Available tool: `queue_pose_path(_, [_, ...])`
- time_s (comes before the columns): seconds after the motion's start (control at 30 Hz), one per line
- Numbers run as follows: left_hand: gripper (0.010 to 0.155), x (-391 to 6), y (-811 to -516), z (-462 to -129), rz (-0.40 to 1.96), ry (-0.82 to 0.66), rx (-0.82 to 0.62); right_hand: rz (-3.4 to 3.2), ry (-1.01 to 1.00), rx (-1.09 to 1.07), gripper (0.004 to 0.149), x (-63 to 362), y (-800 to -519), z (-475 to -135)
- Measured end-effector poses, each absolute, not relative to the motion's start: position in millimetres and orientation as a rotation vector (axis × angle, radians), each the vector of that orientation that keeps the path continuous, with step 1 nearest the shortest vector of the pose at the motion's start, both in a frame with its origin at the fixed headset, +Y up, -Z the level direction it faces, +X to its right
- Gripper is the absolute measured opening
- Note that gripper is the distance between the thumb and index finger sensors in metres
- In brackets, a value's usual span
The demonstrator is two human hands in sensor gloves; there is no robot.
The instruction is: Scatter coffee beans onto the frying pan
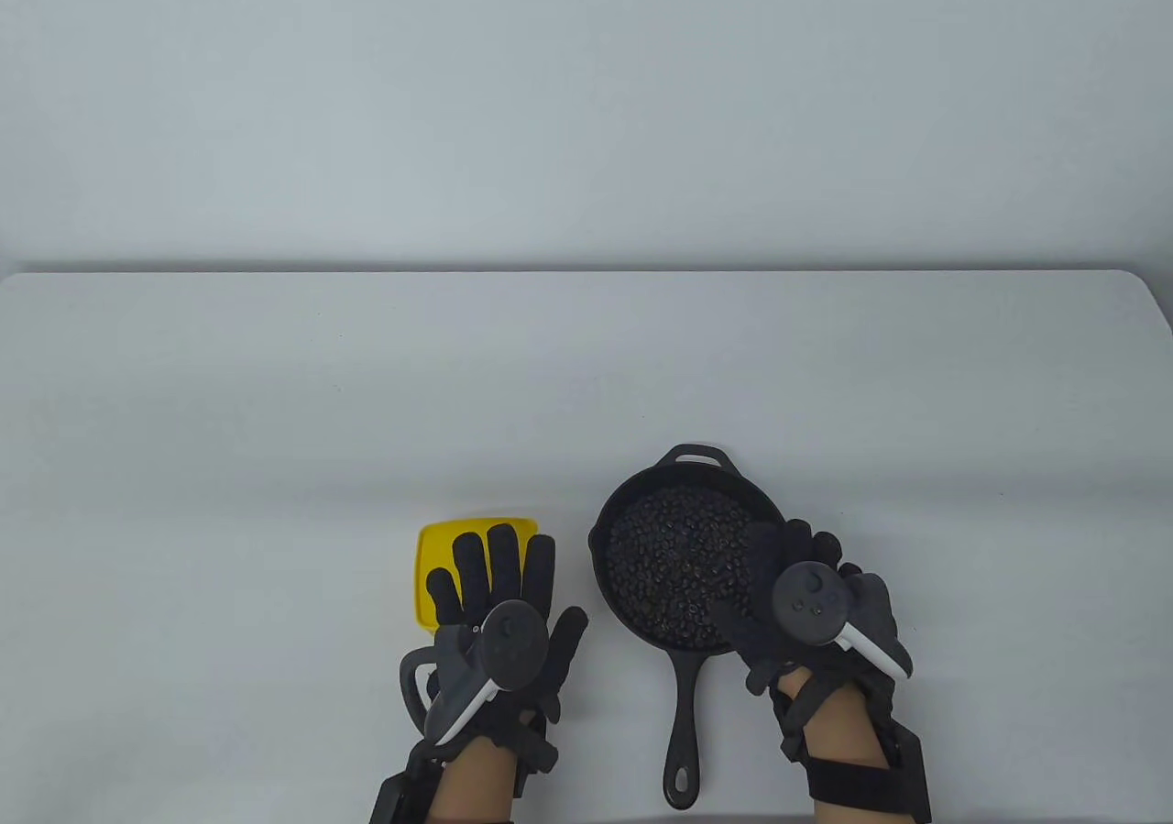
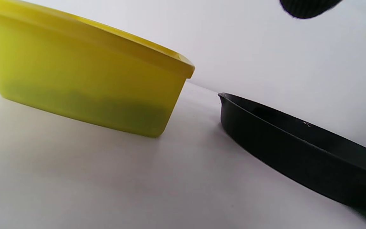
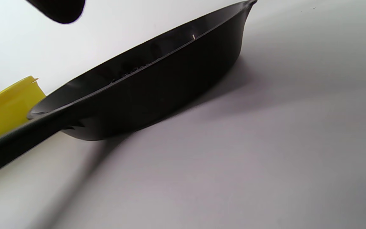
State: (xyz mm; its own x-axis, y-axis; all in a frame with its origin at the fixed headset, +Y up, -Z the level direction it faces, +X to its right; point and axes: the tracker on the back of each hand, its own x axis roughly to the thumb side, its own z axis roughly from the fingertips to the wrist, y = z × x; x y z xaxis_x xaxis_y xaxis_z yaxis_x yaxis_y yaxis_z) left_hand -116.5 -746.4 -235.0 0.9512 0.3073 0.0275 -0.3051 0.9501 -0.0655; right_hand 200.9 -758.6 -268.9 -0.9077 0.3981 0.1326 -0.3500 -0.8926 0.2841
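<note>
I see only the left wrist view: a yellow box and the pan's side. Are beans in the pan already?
Observer: Yes. In the table view, coffee beans cover the floor of the frying pan.
Operator: Where is the right hand?
Observer: The right hand is over the pan's right side, fingers curled down.
Operator: And the left?
Observer: The left hand is spread flat over the yellow container.
</note>
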Motion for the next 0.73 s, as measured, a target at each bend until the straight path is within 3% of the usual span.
queue_pose_path(0.73, [0.077, -119.2, -751.1, -238.1, 0.361, -0.01, -0.109, 2.69, 0.391, 0.277, 0.086, 200.0, -759.1, -269.8])
